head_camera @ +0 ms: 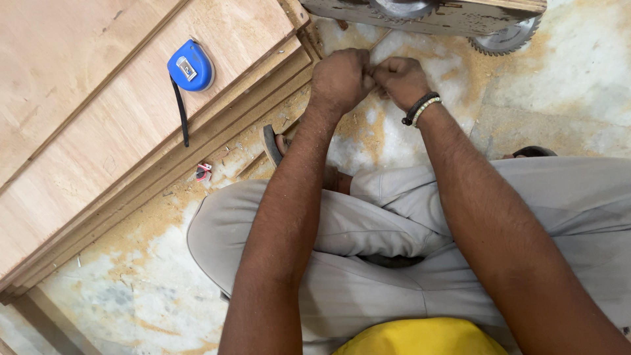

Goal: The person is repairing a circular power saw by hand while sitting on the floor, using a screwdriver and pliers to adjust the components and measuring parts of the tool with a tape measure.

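A person sits on a stone floor [578, 72] dusted with sawdust, seen from above, both arms stretched forward. The left hand [340, 77] and right hand [402, 80] meet knuckle to knuckle near the floor's far edge, each curled into a tight fist; whatever the grip of either hand pinches is hidden between the fingers and cannot be told. A dark and a pale beaded bracelet [420, 108] circle the right wrist.

Just beyond the hands lies a wooden board with two toothed circular saw blades [505, 39] fixed to it, at the top edge. To the left, a stack of pale plywood sheets [98, 131] lies slantwise, and a blue tape measure [190, 66] with a black strap rests on its top sheet. Grey trousers [368, 230] cover the folded legs, and a sandal [271, 146] shows under the left forearm.
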